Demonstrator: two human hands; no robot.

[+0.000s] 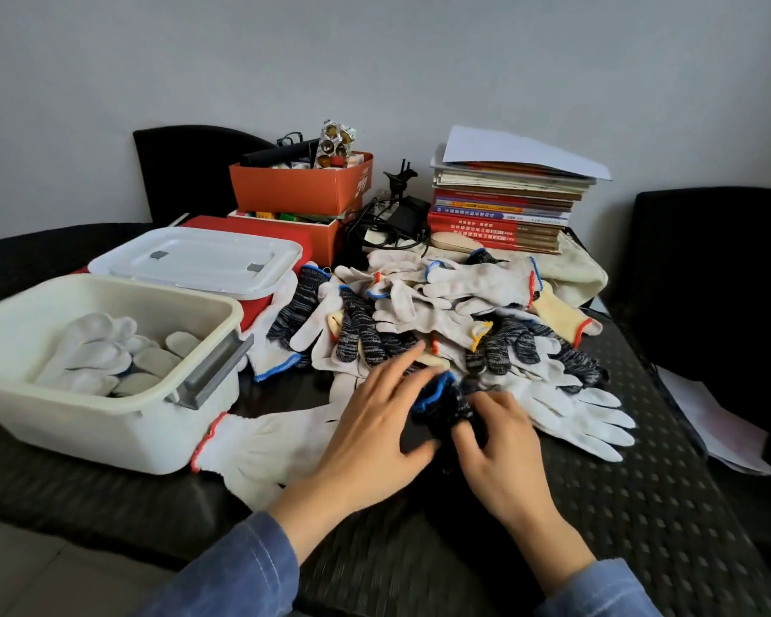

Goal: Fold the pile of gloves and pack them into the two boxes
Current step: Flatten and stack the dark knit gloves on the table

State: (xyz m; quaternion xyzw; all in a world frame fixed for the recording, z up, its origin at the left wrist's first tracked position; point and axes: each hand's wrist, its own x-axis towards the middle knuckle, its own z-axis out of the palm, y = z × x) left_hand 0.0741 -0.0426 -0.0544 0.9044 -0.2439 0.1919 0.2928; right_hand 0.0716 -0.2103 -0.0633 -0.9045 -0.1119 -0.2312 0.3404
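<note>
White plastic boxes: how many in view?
2. An open box at front left holds folded white gloves. A second sits behind it, only its white lid visible; its body is hidden, so less certain.

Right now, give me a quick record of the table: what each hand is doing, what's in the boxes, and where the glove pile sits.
left hand: fingers straight, resting on the dark glove
right hand: fingers curled on that glove
open box: near left, folded white gloves inside
second box: behind the open one, lid on
pile: white and dark gloves mixed, mid-table, unfolded
loose glove: white with red cuff, flat beside the open box
books: stacked, far right
</note>
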